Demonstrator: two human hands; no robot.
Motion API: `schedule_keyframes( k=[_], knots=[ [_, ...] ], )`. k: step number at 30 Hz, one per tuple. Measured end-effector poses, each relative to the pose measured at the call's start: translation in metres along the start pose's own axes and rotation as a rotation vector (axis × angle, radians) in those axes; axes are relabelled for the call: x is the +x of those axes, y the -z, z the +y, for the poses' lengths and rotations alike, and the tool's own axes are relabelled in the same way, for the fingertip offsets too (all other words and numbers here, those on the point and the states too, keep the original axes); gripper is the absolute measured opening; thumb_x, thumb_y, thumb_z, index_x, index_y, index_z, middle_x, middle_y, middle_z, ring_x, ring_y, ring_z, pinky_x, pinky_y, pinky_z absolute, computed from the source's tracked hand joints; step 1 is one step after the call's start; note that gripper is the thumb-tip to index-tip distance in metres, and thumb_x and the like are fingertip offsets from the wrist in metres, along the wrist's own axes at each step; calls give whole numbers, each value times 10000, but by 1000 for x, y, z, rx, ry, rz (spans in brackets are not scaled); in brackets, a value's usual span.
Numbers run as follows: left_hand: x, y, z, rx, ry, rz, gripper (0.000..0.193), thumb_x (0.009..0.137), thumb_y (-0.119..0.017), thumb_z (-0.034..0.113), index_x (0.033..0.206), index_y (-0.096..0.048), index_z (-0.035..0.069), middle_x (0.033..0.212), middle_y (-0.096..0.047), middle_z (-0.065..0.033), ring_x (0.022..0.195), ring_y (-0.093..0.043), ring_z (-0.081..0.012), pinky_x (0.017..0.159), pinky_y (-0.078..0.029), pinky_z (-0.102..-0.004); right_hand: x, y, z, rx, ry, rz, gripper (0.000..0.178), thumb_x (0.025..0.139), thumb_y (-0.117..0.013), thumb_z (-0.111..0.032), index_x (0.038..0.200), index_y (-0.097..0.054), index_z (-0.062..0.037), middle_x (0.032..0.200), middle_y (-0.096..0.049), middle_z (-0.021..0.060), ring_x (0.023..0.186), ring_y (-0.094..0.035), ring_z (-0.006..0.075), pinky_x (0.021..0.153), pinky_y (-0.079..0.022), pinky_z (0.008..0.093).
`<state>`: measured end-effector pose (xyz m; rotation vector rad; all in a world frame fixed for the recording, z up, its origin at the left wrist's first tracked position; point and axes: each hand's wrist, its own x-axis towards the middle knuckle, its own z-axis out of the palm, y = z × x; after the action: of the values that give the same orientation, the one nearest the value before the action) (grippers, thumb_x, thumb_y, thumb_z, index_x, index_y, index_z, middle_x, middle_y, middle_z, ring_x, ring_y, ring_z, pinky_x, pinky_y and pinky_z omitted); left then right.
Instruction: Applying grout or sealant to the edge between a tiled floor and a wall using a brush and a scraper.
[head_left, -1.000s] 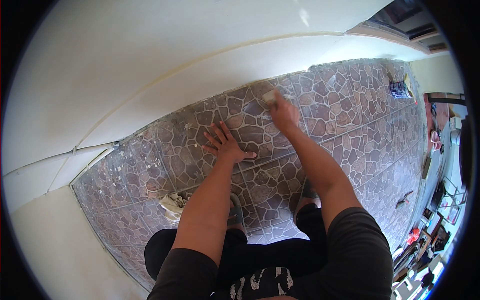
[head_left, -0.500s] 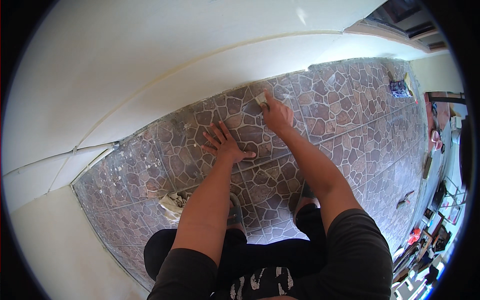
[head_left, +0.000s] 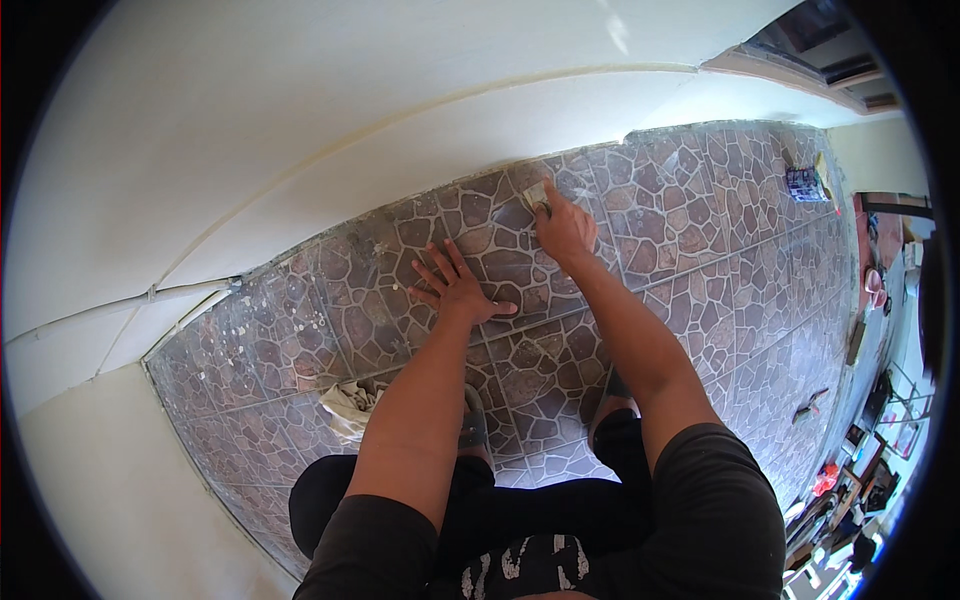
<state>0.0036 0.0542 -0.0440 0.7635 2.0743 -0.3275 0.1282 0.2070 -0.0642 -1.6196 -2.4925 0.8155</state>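
My right hand [head_left: 567, 230] is closed round a small pale flat piece [head_left: 535, 194] that looks like a scraper blade. The piece lies against the stone-patterned tile floor [head_left: 500, 266], close to the foot of the white wall [head_left: 400, 170]. Most of what I grip is hidden by my fingers. To the left of it, my left hand [head_left: 460, 292] rests flat on the tiles with its fingers spread, holding nothing. Pale specks [head_left: 300, 322] dot the floor farther left, beside the wall.
A crumpled beige cloth [head_left: 350, 408] lies left of my left forearm. A blue-and-white packet [head_left: 803, 184] is at the far right. Near the right edge of the tiles lies a small hand tool [head_left: 810, 405], with assorted clutter [head_left: 870, 470] beyond it.
My right hand has shifted slightly right with the pale piece, and its forefinger looks more bent. My left hand stays planted on the tiles. The view has moved a little.
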Motion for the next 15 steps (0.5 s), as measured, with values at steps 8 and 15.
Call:
schedule_keyframes(
  k=[8,15],
  knots=[
    [0,-1,-2,-19,-6,18,1763,484,-911,741,1568,306,71,1643,316,-257,1487,276,-540,1144,40,-773,4,0,1,121,-40,-43,570,994,-573,-298,1545,-444,-235,1120,-719,222,1050,-666,456,910,-501,573],
    [-2,-1,-3,-31,-5,17,1760,487,-908,744,1567,310,78,1639,324,-258,1485,285,-537,1142,38,-776,0,3,-1,57,-11,-84,585,982,-584,-261,1549,-440,-238,1101,-717,233,1021,-675,453,885,-516,576]
  ],
)
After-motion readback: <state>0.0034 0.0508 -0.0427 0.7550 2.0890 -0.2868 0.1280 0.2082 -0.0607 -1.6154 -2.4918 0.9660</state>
